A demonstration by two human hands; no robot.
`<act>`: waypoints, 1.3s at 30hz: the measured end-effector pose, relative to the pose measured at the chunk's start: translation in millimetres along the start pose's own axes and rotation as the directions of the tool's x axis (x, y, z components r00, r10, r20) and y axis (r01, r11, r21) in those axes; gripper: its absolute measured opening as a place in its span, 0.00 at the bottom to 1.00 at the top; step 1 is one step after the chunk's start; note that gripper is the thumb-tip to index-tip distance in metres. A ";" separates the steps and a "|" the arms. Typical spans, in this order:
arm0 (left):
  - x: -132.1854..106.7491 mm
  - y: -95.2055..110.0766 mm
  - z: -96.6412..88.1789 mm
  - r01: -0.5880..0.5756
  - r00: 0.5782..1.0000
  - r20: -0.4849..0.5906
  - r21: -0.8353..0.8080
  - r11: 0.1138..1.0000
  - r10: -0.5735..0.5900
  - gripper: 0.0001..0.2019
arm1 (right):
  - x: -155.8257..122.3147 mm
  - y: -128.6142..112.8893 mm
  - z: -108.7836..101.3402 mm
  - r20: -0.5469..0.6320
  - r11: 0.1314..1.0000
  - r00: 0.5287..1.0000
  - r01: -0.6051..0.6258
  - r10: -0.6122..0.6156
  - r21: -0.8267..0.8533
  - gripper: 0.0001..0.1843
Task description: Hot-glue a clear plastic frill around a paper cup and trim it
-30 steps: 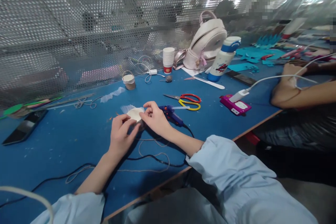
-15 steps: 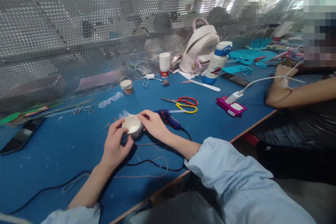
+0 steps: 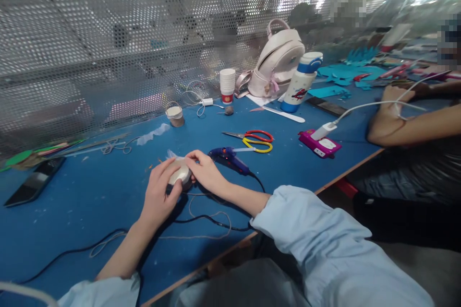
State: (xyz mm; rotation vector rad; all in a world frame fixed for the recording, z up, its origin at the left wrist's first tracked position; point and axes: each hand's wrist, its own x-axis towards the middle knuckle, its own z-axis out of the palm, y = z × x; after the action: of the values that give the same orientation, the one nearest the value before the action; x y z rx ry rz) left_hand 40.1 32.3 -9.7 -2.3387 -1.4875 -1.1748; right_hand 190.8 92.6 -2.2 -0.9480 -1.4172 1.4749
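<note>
A small white paper cup (image 3: 180,175), cut low, sits between my hands over the blue table. Pale, see-through material (image 3: 170,154) sticks out at its far side. My left hand (image 3: 158,193) curls over the cup from the left, with fingers on the rim and thumb along the near side. From the right, my right hand (image 3: 206,172) presses its fingertips on the cup's rim and side; part of the cup is hidden behind them. Just right of my right hand lies a blue hot glue gun (image 3: 230,159) with a glue stick out of its back.
Scissors (image 3: 257,140) lie beyond the glue gun. Farther back are a small cup with a handle (image 3: 175,116), stacked paper cups (image 3: 227,86), a bottle (image 3: 300,84) and a backpack (image 3: 279,64). A pink power strip (image 3: 320,144) is near another person's arm (image 3: 414,122). Cords (image 3: 209,223) cross the front.
My left hand's fingers have moved forward over the cup and now cover more of its opening. My right hand has shifted slightly left. The view has moved a little.
</note>
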 end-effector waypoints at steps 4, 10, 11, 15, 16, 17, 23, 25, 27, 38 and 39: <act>1.6 1.2 0.7 -0.038 0.999 0.022 0.009 0.999 0.038 0.15 | 0.6 0.0 0.6 0.004 1.000 1.000 0.018 -0.018 0.022 0.06; 2.2 1.3 -0.6 -0.031 0.998 0.046 -0.008 0.999 0.032 0.16 | 7.0 5.2 1.1 0.025 0.991 0.998 -0.058 0.055 0.119 0.11; 2.2 1.4 -1.2 -0.020 0.999 0.047 -0.018 1.000 0.021 0.16 | 7.6 5.5 1.1 0.032 0.987 0.997 -0.076 0.073 0.140 0.11; 2.3 2.9 -2.5 0.013 0.999 0.045 -0.069 0.997 -0.010 0.18 | 8.7 4.7 0.5 0.071 0.968 0.988 -0.149 0.137 0.200 0.14; 2.4 3.4 -2.4 0.017 0.999 0.043 -0.078 0.997 -0.014 0.19 | 8.8 4.2 0.2 0.079 0.965 0.986 -0.164 0.150 0.206 0.14; 2.6 3.7 -2.3 0.020 0.999 0.041 -0.084 0.996 -0.016 0.20 | 8.9 3.7 -0.2 0.084 0.962 0.983 -0.176 0.162 0.208 0.15; 3.3 1.6 -1.5 0.072 0.995 0.073 -0.131 0.989 -0.063 0.19 | 9.1 1.9 -1.5 0.111 0.955 0.969 -0.239 0.222 0.176 0.16; 3.6 0.3 -0.3 0.129 0.990 0.072 -0.158 0.979 -0.119 0.16 | 9.2 2.3 -1.1 0.127 0.952 0.961 -0.264 0.246 0.156 0.16; 3.9 -0.4 2.4 0.177 0.984 0.055 -0.175 0.969 -0.170 0.13 | 9.3 3.5 -0.7 0.130 0.952 0.956 -0.278 0.262 0.129 0.15; 3.8 -1.9 13.6 0.135 0.991 0.025 -0.128 0.983 -0.133 0.21 | 6.9 8.6 -7.2 0.091 0.983 0.979 -0.178 0.181 -0.033 0.04; 3.6 -2.3 13.4 0.123 0.992 0.028 -0.124 0.985 -0.120 0.21 | 5.5 7.3 -8.8 0.098 0.984 0.979 -0.174 0.178 -0.045 0.04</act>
State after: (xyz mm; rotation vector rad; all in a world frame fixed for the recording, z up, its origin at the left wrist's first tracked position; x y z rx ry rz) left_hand 46.2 42.6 -17.1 -2.3758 -1.6292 -1.3134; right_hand 196.6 101.0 -9.8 -1.0561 -1.4678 1.6536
